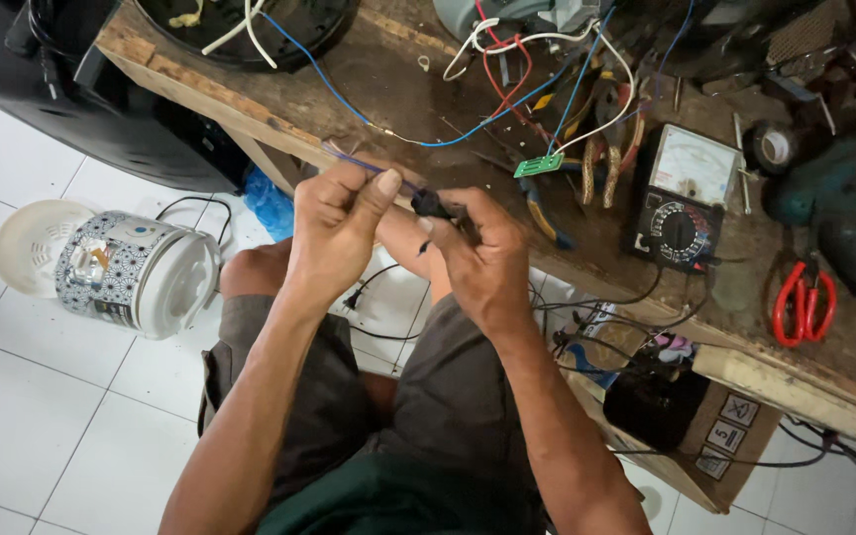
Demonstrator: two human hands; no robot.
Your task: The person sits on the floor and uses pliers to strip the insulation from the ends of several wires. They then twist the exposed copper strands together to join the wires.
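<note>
My left hand (334,233) pinches a thin blue-purple wire (369,166) between thumb and forefinger, just in front of the wooden workbench edge (200,94). My right hand (478,258) grips a small black part (431,205) at the end of that wire, the two hands almost touching. A longer blue wire (349,104) runs back across the bench toward a small green circuit board (538,164). My knees in grey shorts are below the hands.
An analog multimeter (686,198) lies on the bench right of the hands, with pliers (611,163), red-handled cutters (802,302), black tape (775,147) and a green drill (844,213). A patterned rice cooker (136,272) lies on the white tiled floor at left.
</note>
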